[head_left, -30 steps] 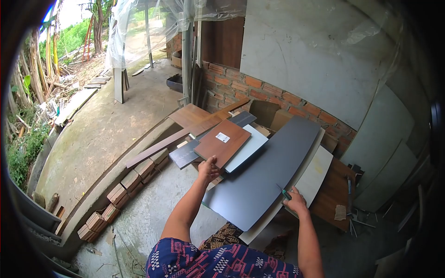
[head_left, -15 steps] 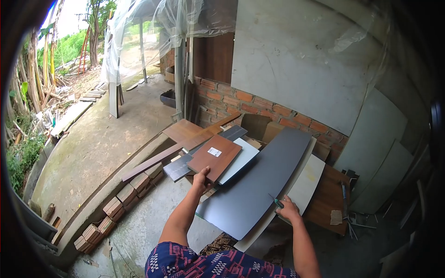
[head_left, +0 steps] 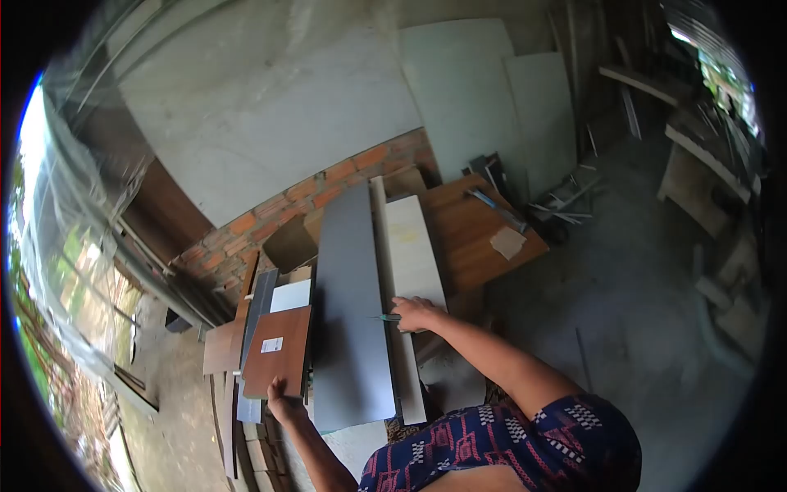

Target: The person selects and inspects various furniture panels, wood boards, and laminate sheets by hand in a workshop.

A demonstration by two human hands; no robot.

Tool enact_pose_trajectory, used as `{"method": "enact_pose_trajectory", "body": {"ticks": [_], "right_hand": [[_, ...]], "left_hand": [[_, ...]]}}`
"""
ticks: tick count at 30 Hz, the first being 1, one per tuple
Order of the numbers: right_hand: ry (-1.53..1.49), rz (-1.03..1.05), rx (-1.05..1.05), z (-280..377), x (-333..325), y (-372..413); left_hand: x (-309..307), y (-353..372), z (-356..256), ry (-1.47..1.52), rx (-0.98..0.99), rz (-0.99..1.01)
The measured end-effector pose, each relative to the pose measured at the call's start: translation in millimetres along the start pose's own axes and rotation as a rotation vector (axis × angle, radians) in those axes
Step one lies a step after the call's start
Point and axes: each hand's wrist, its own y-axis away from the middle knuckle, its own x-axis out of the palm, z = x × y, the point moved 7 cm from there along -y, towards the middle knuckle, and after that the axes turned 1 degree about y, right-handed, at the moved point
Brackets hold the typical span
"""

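Observation:
My left hand [head_left: 283, 402] is closed on the near edge of a brown wood-grain board [head_left: 283, 328], its thumb on top and its other fingers mostly out of sight. A white label [head_left: 272, 344] is stuck on that board. A small green-handled tool [head_left: 389, 317] with a thin tip is in my closed right hand [head_left: 416, 315]; its exact kind is too small to tell. The tool's tip points left over the right edge of a long dark grey panel [head_left: 348, 328]. Beside that panel, under my right hand, lie pale boards [head_left: 410, 238].
On the right, a brown board [head_left: 471, 234] carries a hammer-like tool [head_left: 496, 209] and a piece of cardboard [head_left: 507, 243]. Low brickwork [head_left: 307, 190] and large pale sheets [head_left: 467, 98] stand behind. Scrap strips [head_left: 566, 205] litter the floor; bricks [head_left: 264, 459] lie at lower left.
The view has swung to the right, showing more floor and leaning boards there. Both hands keep their holds on the brown board and the green-handled tool.

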Motion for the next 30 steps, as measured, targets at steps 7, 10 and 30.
{"method": "enact_pose_trajectory", "body": {"ticks": [7, 10, 30], "right_hand": [[-1.215, -0.325, -0.103, -61, -9, 14], [-1.584, -0.519, 0.045, -98, -26, 69], [-1.81, -0.834, 0.554, -248, 74, 342]], "left_hand": [[80, 53, -12, -0.241, 0.065, 0.356], [152, 85, 0, -0.326, 0.043, 0.452], [386, 132, 168, -1.074, 0.526, 1.292]]}}
